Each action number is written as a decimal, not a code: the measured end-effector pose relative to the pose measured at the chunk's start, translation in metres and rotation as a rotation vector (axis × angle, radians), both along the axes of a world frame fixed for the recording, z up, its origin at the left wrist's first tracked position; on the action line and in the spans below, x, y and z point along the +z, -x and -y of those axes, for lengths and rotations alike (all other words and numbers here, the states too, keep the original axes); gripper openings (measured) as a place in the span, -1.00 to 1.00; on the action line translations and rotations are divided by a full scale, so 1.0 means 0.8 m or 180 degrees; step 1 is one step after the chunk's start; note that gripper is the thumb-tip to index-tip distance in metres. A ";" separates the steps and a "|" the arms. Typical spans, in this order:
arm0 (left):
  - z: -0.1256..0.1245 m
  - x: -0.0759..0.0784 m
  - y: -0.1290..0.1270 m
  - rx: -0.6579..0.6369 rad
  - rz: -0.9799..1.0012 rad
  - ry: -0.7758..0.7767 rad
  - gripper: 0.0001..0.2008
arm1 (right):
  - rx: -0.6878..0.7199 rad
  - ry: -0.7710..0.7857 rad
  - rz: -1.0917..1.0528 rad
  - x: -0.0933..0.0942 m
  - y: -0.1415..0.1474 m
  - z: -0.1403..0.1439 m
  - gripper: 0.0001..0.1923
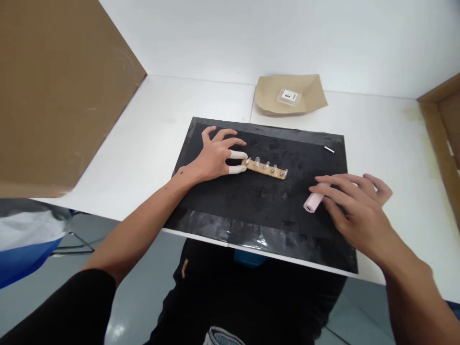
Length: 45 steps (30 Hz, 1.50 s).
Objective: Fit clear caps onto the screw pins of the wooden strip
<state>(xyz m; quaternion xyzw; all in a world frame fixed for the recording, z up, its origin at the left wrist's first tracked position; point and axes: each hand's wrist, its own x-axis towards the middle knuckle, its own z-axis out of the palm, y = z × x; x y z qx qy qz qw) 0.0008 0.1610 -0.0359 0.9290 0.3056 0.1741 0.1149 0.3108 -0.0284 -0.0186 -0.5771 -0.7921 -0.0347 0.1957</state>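
My left hand (219, 155) has white covers on its thumb and forefinger. Those two fingertips hold the left end of a narrow tan strip (266, 169), while the other fingers are spread above the mat. Several small clear pieces stand in a row along the strip, with tiny silvery bits at their bases. To the right, my right hand (354, 203) is closed around a pale pink, angular stick (314, 201) with a dark opening in its near end. Its far part is hidden by the fingers. The stick is apart from the strip.
A black mat (223, 206) lies under the strip on the white table (158, 115). A short metal pin (329, 149) rests near its upper right corner. Behind stands an open brown paper tray (268, 98) with a labelled clear box (289, 97). A brown panel (68, 91) rises at left.
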 end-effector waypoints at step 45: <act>-0.017 -0.022 0.001 0.0190 0.0160 0.0355 -0.48 | -0.1030 0.1373 -0.3577 -0.028 -0.018 -0.081 -0.40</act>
